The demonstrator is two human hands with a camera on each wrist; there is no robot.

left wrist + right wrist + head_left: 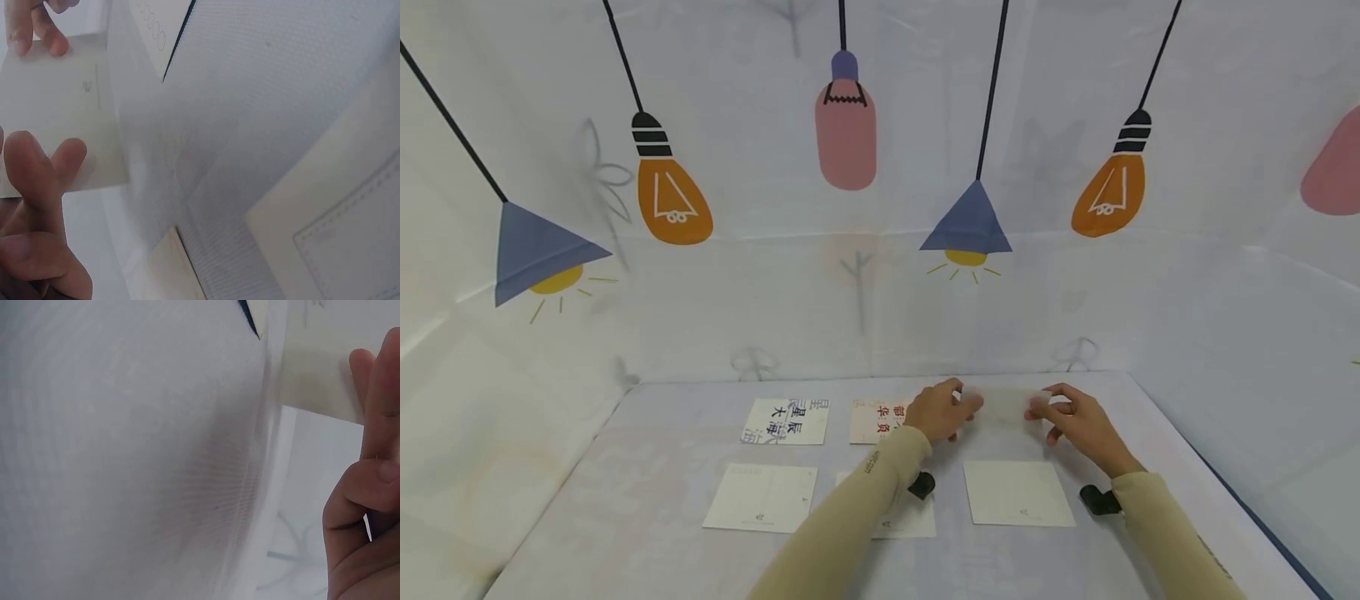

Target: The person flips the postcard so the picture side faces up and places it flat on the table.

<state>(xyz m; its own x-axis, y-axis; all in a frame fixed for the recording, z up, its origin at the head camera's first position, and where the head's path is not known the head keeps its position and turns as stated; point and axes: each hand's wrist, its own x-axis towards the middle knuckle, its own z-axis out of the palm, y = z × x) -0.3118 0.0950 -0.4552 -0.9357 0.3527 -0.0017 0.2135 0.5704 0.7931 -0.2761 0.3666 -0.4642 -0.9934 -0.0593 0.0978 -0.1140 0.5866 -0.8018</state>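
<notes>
A pale blank-looking card (1004, 410) is stretched between both hands above the far right of the table. My left hand (938, 412) pinches its left edge, and my right hand (1081, 425) pinches the opposite edge. The left wrist view shows a small printed mark and a thin line on this card (56, 100), with fingers at both ends. Only part of the card (315, 381) appears in the right wrist view, beside the right hand (365, 506). Close to the left hand lies a card with red characters (871, 421), partly covered by that hand.
A card with dark blue characters (786, 421) lies at the back left. Nearer lie three pale cards: one at left (762, 497), one partly under the left sleeve (913, 518), one at right (1018, 493). Behind the table hangs a lamp-patterned white cloth (880, 308).
</notes>
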